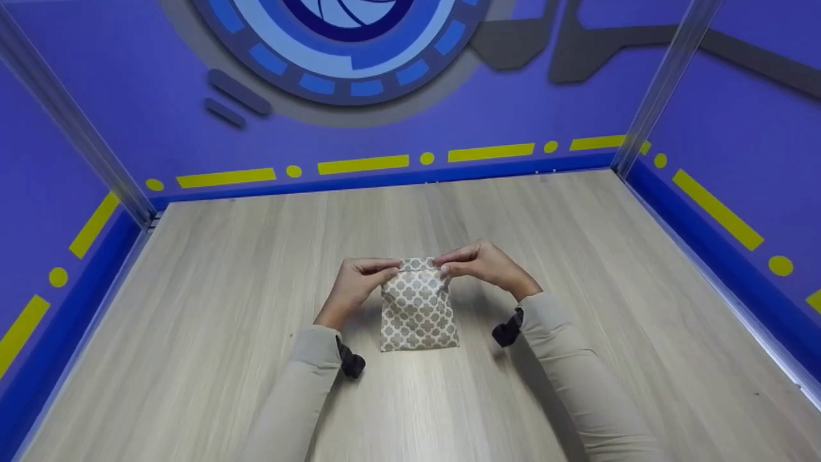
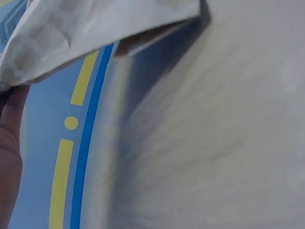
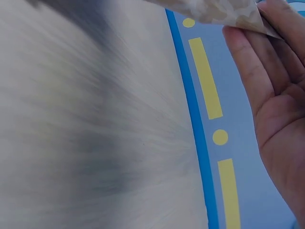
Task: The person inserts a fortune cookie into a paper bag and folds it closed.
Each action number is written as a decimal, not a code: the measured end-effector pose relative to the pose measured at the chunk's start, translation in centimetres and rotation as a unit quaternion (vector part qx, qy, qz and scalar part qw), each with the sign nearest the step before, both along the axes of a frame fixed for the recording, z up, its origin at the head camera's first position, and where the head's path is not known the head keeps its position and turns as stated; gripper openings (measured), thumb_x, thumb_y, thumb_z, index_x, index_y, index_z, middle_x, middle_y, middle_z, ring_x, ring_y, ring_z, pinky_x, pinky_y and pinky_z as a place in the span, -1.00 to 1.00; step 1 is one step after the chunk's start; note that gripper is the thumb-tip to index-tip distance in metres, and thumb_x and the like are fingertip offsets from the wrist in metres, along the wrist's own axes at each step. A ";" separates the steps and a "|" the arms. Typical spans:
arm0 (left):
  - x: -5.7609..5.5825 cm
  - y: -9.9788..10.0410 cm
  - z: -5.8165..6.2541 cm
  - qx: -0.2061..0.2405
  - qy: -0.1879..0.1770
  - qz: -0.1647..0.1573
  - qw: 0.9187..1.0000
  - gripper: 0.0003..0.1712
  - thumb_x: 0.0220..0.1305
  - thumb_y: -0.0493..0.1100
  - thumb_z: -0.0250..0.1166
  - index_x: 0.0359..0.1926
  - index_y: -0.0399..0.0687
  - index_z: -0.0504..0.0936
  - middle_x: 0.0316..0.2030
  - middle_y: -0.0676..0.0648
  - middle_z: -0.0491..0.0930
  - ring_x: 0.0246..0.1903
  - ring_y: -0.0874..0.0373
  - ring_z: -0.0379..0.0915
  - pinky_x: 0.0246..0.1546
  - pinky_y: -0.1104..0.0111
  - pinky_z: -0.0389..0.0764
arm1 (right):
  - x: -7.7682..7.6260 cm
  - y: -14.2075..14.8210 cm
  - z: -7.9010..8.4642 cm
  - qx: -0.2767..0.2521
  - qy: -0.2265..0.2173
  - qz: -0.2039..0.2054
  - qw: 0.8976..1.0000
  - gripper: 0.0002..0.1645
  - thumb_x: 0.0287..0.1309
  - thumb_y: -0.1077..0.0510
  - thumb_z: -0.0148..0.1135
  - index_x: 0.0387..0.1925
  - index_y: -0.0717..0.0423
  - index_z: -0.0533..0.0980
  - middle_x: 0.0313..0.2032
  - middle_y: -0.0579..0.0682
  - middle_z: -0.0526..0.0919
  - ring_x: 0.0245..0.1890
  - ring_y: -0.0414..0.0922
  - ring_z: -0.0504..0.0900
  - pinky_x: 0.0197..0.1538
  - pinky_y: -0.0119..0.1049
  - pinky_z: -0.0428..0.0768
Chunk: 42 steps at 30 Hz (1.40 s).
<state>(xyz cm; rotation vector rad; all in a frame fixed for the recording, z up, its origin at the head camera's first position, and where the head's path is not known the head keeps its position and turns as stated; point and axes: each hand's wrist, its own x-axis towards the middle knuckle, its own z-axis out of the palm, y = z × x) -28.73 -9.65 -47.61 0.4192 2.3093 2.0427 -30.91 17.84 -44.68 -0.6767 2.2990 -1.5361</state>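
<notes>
A small beige fabric pouch (image 1: 418, 314) with a white lattice pattern stands upright in the middle of the table in the head view. My left hand (image 1: 359, 282) pinches its top left corner between thumb and fingers. At the top right corner, my right hand (image 1: 484, 264) pinches the pouch the same way. The left wrist view has the pouch (image 2: 95, 28) slanting across its top, with part of the left hand (image 2: 10, 143) at the left edge. In the right wrist view, fingers of the right hand (image 3: 281, 105) lie against the pouch's corner (image 3: 228, 12).
The wood-grain table (image 1: 256, 269) stretches out on all sides of the pouch. Blue-purple panels with yellow marks (image 1: 363, 164) wall it in at the back and both sides. Metal posts (image 1: 660, 90) rise at the back corners. A dark wrist device (image 1: 351, 362) hangs below the left cuff.
</notes>
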 end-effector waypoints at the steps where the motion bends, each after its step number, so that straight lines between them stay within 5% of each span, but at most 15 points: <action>1: 0.0 0.0 0.0 0.005 -0.001 0.002 1.000 -0.78 0.18 -0.24 0.35 -0.13 -0.14 0.74 -0.17 -0.10 0.73 -0.20 0.21 0.64 -0.20 0.46 0.61 | 0.1 -0.2 0.0 -0.005 -0.001 -0.007 1.000 -0.61 0.13 0.00 0.33 -0.06 0.12 0.66 -0.02 0.06 0.70 -0.06 -0.16 0.67 -0.01 -0.31 0.62; 7: 0.1 0.1 -0.1 0.014 0.022 0.005 1.000 -0.71 0.18 -0.28 0.35 -0.05 -0.19 0.70 -0.23 -0.07 0.73 -0.30 0.29 0.61 -0.27 0.50 0.59 | 0.3 -1.4 0.0 -0.025 0.025 -0.035 0.999 -0.61 0.14 0.06 0.34 -0.04 0.18 0.62 -0.13 0.11 0.70 -0.26 -0.18 0.68 -0.15 -0.29 0.65; 13: 0.2 0.3 0.0 -0.006 0.032 0.012 0.999 -0.68 0.16 -0.25 0.37 -0.04 -0.21 0.69 -0.42 0.03 0.67 -0.49 0.31 0.45 -0.42 0.52 0.49 | 0.2 -3.0 -0.1 -0.004 0.050 -0.020 0.999 -0.48 0.14 0.05 0.34 0.14 0.09 0.54 -0.03 0.14 0.68 -0.19 -0.15 0.70 -0.15 -0.35 0.65; 24: 1.7 0.7 2.3 -0.004 0.041 0.000 0.999 -0.84 0.16 -0.39 0.31 -0.23 -0.43 0.69 -0.38 -0.10 0.71 -0.50 0.33 0.47 -0.43 0.54 0.49 | 0.4 -4.7 -0.4 0.023 0.118 -0.045 0.992 -0.81 0.06 0.11 0.40 -0.29 0.11 0.73 -0.31 0.06 0.76 -0.40 -0.24 0.67 -0.34 -0.45 0.58; 31: 0.1 0.7 0.1 0.005 0.019 0.005 1.000 -0.85 0.17 -0.39 0.32 -0.24 -0.39 0.71 -0.30 -0.17 0.73 -0.44 0.29 0.56 -0.38 0.51 0.54 | 0.5 -4.7 -0.7 -0.007 0.118 -0.045 0.992 -0.82 0.03 0.15 0.41 -0.29 0.14 0.73 -0.30 0.09 0.76 -0.33 -0.17 0.74 -0.28 -0.41 0.65; 42: 0.2 0.2 -0.3 -0.003 0.041 -0.020 0.999 -0.80 0.20 -0.29 0.32 -0.16 -0.26 0.73 -0.20 -0.15 0.72 -0.35 0.28 0.60 -0.33 0.49 0.57 | 0.6 -2.2 -1.0 -0.002 0.078 -0.030 0.997 -0.62 0.14 0.06 0.33 -0.06 0.19 0.65 -0.14 0.13 0.73 -0.25 -0.20 0.72 -0.24 -0.39 0.64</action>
